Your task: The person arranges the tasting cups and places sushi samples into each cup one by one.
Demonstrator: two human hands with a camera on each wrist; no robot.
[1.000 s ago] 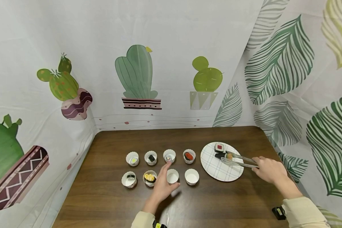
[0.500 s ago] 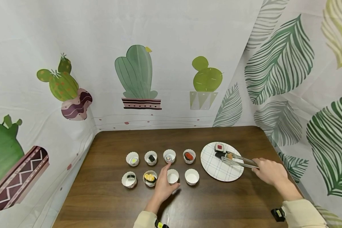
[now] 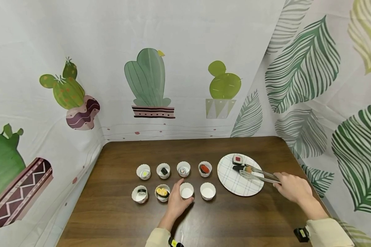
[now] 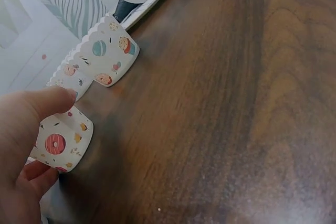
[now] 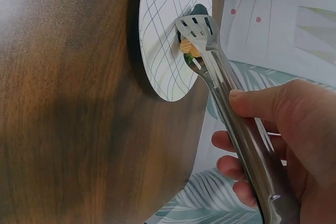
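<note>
My left hand (image 3: 177,202) curves round a small white paper cup (image 3: 187,190), with thumb and fingers on its sides. In the left wrist view this cup (image 4: 56,142) shows a printed pink donut. My right hand (image 3: 293,187) grips metal tongs (image 5: 233,108). Their slotted ends lie about a small sushi piece with an orange topping (image 5: 190,47), over a white plate (image 3: 227,180) with a blue grid pattern. A dark sushi piece (image 3: 237,168) and a roll with a red centre (image 3: 237,159) are also on the plate.
Right of the held cup stands another white cup (image 3: 208,191). Several cups with sushi stand around, among them one with yellow topping (image 3: 162,192) and one with red topping (image 3: 205,169). A printed curtain (image 3: 185,127) hangs behind the brown table (image 3: 111,219).
My left thumb and fingers have drawn in closer round the cup. My right hand and the tongs have hardly moved.
</note>
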